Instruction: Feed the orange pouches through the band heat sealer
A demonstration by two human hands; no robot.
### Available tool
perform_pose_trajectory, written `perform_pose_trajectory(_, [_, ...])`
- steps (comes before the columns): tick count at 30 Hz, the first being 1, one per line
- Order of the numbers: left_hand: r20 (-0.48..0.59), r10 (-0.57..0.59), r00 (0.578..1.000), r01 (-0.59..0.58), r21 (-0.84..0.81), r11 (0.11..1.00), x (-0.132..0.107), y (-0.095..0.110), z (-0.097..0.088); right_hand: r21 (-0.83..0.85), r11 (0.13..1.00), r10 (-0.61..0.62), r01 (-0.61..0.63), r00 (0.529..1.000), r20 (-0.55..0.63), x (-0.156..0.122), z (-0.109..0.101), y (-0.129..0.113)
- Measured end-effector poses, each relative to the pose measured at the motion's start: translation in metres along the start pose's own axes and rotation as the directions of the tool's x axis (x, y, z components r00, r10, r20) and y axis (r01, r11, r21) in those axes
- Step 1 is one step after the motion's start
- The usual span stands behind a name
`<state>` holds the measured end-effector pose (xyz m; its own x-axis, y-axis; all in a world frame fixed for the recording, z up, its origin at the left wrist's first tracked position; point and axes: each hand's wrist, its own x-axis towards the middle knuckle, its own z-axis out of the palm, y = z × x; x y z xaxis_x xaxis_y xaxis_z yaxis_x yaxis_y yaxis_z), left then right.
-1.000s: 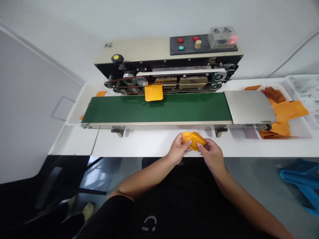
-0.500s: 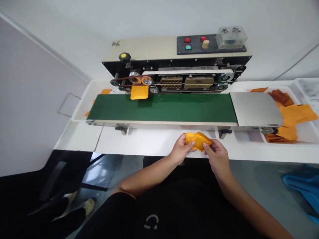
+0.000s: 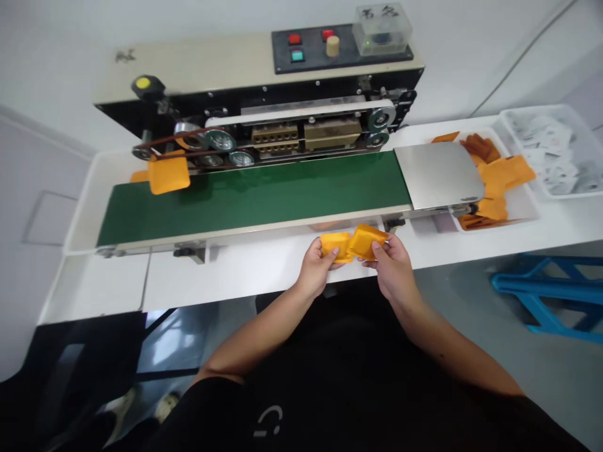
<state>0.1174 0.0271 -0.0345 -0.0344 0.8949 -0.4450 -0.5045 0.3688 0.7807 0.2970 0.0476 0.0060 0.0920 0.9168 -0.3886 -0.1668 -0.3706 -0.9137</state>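
The left hand (image 3: 316, 271) and right hand (image 3: 393, 270) hold two joined orange pouches (image 3: 365, 242) in narrow, pinching grips, just above the white surface (image 3: 245, 279). Beyond, another orange pouch (image 3: 168, 176) sits at the end of the green conveyor belt (image 3: 264, 198) of a band sealer (image 3: 188, 69).

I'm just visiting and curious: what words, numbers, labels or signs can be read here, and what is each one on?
Clear plastic box on the sealing machine: two dark characters, too blurred to read for certain.
Beige top plate: a small dark mark at its left end, too blurred to read.
White slips in the far right tray: print too small to read.
Black shirt: a pale curved sign, no readable word.
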Motion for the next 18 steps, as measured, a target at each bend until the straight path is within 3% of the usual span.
perform_pose_trajectory(5, [-0.012, 0.014, 1.000, -0.013, 0.013, 1.000, 0.003, 0.000, -0.002, -0.006, 1.000, -0.011, 0.011, 1.000, 0.028, -0.004, -0.003, -0.020])
perform_pose_trajectory(10, [-0.015, 0.026, 1.000, -0.025, 0.029, 0.999, 0.005, -0.001, -0.006, -0.020, 0.989, -0.149, 0.150, 0.988, 0.024, 0.005, -0.018, -0.070])
perform_pose_trajectory(15, [-0.014, 0.028, 0.999, -0.027, 0.061, 0.998, 0.005, 0.000, -0.007, 0.058, 0.958, -0.278, 0.281, 0.959, -0.052, 0.061, -0.039, -0.134])
perform_pose_trajectory(18, [-0.007, 0.030, 1.000, -0.029, 0.077, 0.997, 0.005, 0.001, -0.006, 0.044, 0.969, -0.239, 0.242, 0.969, -0.060, 0.099, -0.041, -0.161])
